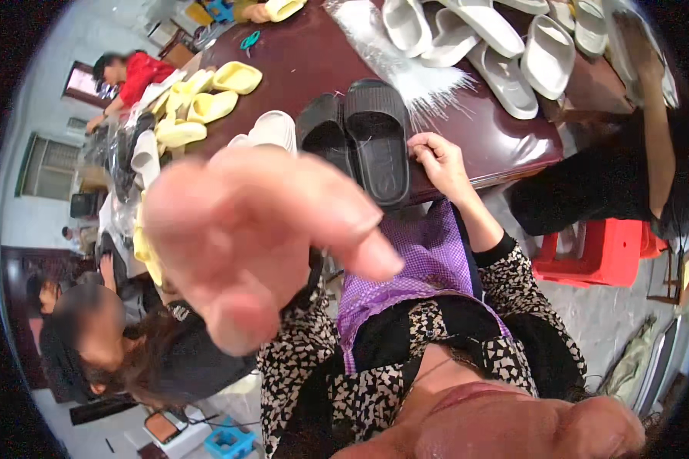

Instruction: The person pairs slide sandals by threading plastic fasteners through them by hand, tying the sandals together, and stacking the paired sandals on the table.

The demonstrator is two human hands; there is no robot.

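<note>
My left hand (253,229) is raised close to the camera, large and slightly blurred, with its thumb and fingers apart and nothing seen in it. Beyond it, a pair of black slide sandals (381,149) lies side by side at the table's near edge. My right hand (441,162) rests at the edge just right of the sandals, fingers curled and thumb pressed in; whether it holds something small is hidden. A bundle of thin clear plastic strands (434,86) fans out on the table behind the sandals. White slides (274,128) are partly covered by my left hand.
Yellow slides (208,105) lie at the table's left side, with green-handled scissors (249,41) behind. Grey and white slides (505,73) crowd the far right of the dark red table (298,57). A red plastic stool (593,252) stands at right. Other people sit at left and right.
</note>
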